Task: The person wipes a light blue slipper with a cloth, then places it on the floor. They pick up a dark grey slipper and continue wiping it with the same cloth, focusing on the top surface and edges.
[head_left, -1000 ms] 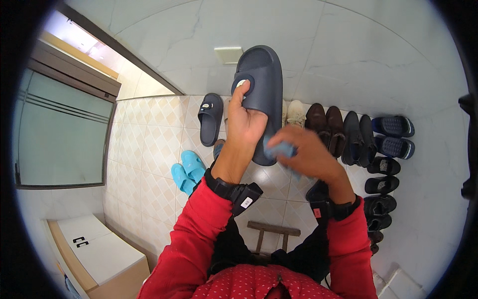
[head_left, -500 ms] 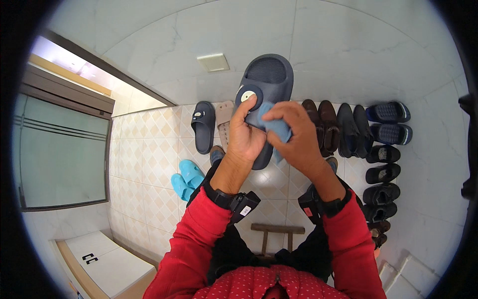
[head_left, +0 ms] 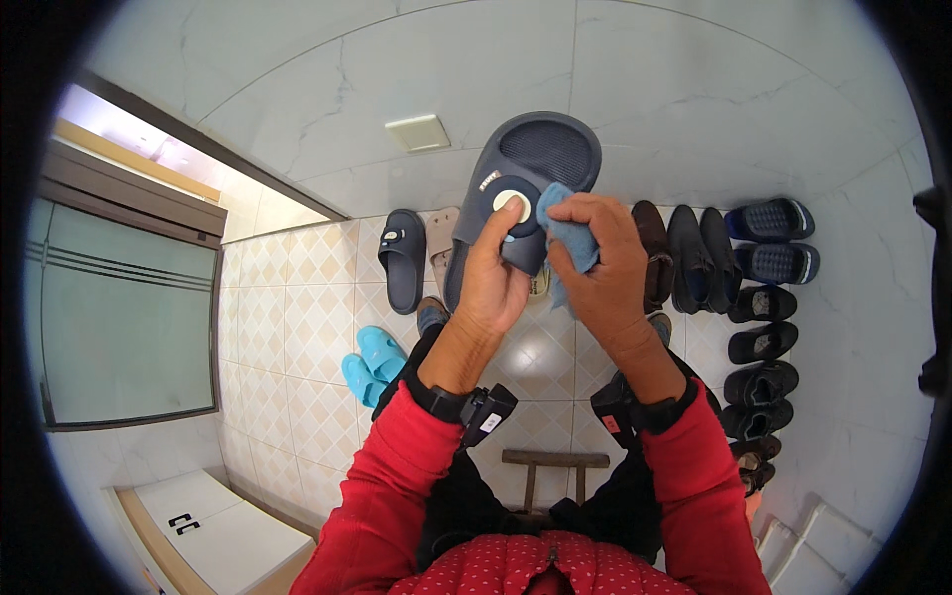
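A dark grey-blue slide slipper (head_left: 540, 149) with a round white emblem on its strap is held up in front of me. My left hand (head_left: 493, 283) grips it by the strap, thumb beside the emblem. In my right hand (head_left: 610, 263) a light blue cloth (head_left: 573, 238) is pinched and bunched against the strap's right edge. The fingers of the left hand under the strap are partly hidden.
A matching slipper (head_left: 404, 268) lies on the tiles beside a beige one (head_left: 441, 243). Turquoise slippers (head_left: 380, 352) sit to the left. Brown shoes (head_left: 654, 258), dark shoes (head_left: 689, 258) and blue slippers (head_left: 773, 220) line the right. A wooden stool (head_left: 555, 458) stands between my legs.
The slipper has tilted, its lower end swinging left and its footbed now broader in view. My right hand with the cloth has shifted slightly right along the strap.
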The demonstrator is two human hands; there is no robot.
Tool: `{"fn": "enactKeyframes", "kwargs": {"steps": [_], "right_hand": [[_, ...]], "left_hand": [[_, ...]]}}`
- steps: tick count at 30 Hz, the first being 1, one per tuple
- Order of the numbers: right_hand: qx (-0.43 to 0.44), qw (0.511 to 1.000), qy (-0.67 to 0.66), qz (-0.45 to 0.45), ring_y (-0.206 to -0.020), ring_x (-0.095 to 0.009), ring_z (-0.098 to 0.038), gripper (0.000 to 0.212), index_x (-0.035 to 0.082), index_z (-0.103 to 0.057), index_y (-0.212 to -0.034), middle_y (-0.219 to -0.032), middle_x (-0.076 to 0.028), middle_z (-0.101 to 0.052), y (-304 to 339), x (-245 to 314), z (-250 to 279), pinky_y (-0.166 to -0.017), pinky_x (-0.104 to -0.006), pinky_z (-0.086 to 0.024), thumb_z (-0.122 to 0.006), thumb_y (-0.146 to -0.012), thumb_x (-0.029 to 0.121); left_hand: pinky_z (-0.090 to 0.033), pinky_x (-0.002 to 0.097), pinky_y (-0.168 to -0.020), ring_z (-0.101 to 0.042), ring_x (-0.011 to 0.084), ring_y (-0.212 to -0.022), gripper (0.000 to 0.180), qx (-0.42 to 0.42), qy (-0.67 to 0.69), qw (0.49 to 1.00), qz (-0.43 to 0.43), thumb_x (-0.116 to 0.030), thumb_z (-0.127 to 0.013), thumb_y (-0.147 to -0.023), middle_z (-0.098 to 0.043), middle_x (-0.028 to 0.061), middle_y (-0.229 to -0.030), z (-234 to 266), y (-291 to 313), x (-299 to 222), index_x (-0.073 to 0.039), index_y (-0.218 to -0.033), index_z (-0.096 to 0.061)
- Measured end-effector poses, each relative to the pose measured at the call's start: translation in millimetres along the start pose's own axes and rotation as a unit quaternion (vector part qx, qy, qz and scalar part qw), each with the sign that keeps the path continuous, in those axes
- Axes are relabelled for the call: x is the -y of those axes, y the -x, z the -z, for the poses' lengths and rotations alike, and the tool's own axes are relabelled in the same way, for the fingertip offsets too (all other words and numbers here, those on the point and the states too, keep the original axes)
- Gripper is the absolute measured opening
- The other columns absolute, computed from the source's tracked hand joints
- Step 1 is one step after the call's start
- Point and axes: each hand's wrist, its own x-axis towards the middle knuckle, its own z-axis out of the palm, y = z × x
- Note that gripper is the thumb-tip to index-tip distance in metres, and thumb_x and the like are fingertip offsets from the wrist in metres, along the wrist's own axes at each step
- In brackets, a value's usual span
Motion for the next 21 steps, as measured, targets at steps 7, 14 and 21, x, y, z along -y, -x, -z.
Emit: {"fn": "enactKeyframes", "kwargs": {"steps": [7, 14, 21], "right_hand": [[0.164, 0.980, -0.110, 0.001, -0.094, -0.026, -0.062, 0.031, 0.007, -0.063, -0.097, -0.100, -0.011, -0.063, 11, 10, 3, -0.087, -0.0335, -0.048, -0.066, -0.067, -0.003], [-0.106, 0.978, -0.124, -0.127, -0.097, -0.022, -0.061, 0.028, 0.007, -0.063, -0.100, -0.103, -0.007, -0.063, -11, -13, 18, -0.085, -0.0324, -0.047, -0.069, -0.074, -0.002], [0.021, 0.999, -0.038, -0.026, -0.091, -0.033, -0.059, 0.031, 0.007, -0.062, -0.098, -0.100, -0.012, -0.060, 3, -8, 2, -0.082, -0.0377, -0.049, -0.068, -0.068, 0.000]], "left_hand": [[-0.050, 0.0415, -0.096, -0.063, 0.0286, -0.106, 0.044, -0.050, 0.043, 0.997, 0.034, -0.033, -0.059, -0.094, -0.063, 0.0163, -0.120, 4, -6, -15, -0.001, -0.123, -0.055], [-0.048, 0.0430, -0.101, -0.061, 0.0305, -0.113, 0.047, 0.044, 0.108, 0.990, 0.079, -0.032, -0.057, -0.094, -0.061, 0.0192, -0.125, 6, -3, -12, 0.001, -0.127, -0.053], [-0.047, 0.0433, -0.101, -0.060, 0.0296, -0.114, 0.048, 0.005, 0.094, 0.994, 0.048, -0.031, -0.057, -0.094, -0.060, 0.0181, -0.126, 8, -7, -12, 0.001, -0.128, -0.052]]}}
